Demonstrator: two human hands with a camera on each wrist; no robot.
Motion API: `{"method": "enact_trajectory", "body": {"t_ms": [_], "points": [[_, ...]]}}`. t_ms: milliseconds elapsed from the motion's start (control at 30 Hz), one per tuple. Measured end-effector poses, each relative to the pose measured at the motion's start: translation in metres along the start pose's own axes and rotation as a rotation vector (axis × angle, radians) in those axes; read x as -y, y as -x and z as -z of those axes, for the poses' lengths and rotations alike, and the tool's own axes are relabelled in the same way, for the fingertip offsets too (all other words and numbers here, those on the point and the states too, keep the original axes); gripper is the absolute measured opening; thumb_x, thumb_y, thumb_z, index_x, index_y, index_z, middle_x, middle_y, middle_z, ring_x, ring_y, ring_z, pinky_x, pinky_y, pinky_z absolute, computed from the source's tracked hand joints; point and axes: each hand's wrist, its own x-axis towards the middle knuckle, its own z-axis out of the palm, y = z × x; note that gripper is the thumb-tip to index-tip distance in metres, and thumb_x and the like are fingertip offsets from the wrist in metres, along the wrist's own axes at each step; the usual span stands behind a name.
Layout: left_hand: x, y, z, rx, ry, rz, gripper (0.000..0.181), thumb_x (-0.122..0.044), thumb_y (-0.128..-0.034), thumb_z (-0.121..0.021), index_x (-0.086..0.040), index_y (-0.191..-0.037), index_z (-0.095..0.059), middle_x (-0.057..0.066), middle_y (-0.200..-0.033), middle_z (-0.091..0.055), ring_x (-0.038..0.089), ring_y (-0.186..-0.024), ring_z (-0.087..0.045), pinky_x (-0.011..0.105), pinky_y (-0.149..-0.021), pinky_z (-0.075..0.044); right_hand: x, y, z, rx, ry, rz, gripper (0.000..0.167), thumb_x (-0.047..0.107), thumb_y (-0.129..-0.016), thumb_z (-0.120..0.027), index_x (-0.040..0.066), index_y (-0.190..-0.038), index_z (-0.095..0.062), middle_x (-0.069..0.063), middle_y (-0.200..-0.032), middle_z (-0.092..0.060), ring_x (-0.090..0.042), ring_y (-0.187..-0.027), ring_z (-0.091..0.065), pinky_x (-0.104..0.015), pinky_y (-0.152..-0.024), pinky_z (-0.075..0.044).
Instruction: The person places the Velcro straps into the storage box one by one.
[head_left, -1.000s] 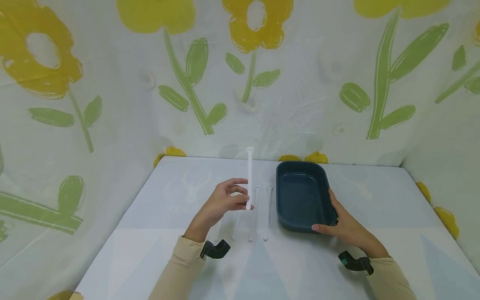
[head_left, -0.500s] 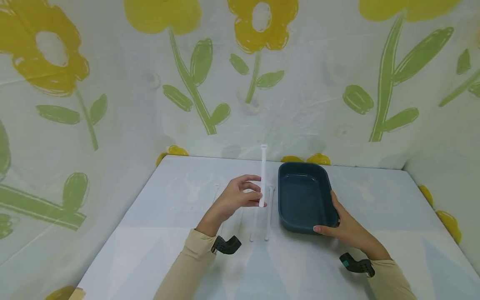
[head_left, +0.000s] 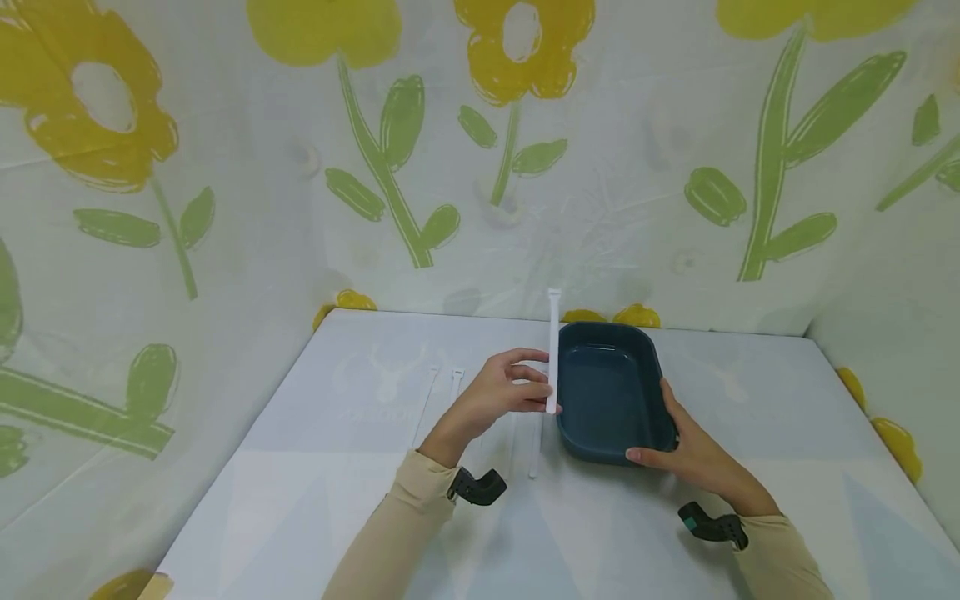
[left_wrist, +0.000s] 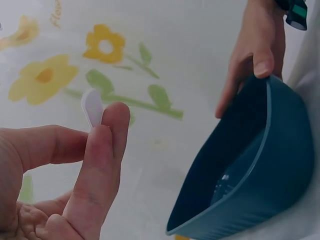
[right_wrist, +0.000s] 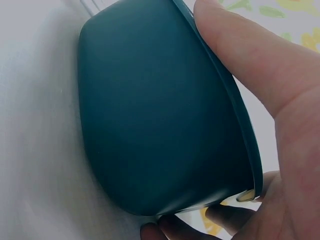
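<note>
My left hand [head_left: 501,390] pinches a flat white cable tie [head_left: 554,342] near its lower, rounded end. The tie stands upright, its wider head at the top, in front of the dish's left rim in the head view. From the left wrist, only the rounded white tip [left_wrist: 92,108] shows between thumb and fingers. A deep dark teal dish [head_left: 611,396] with rounded corners rests on the table, nothing visible inside it. My right hand [head_left: 701,457] holds its near right corner; in the right wrist view the thumb [right_wrist: 250,55] lies over the rim and fingers reach underneath.
Several more white ties lie lengthwise left of the dish, one with a slotted head [head_left: 457,374] and another nearer the dish [head_left: 536,454]; my left hand and forearm partly cover them. The white table [head_left: 300,500] meets a flower-printed cloth wall [head_left: 615,208] behind.
My left hand has carried the upright tie rightward, from above the lying ties to the dish's left rim. My right hand and the dish stay in place.
</note>
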Motion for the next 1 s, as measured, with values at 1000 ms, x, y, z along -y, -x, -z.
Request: {"method": "enact_trajectory", "body": {"t_ms": [1000], "points": [[0.016, -0.037, -0.044, 0.055, 0.048, 0.086, 0.046, -0.004, -0.0934, -0.073, -0.006, -0.137, -0.059, 0.019, -0.106, -0.078, 0.013, -0.075, -0.073, 0.034, -0.081, -0.065, 0.0, -0.003, -0.003, -0.008, 0.024, -0.052, 0.131, 0.049, -0.086, -0.079, 0.017, -0.163, 0.022, -0.031, -0.171, 0.005, -0.062, -0.153, -0.011, -0.08, -0.114, -0.025]]}}
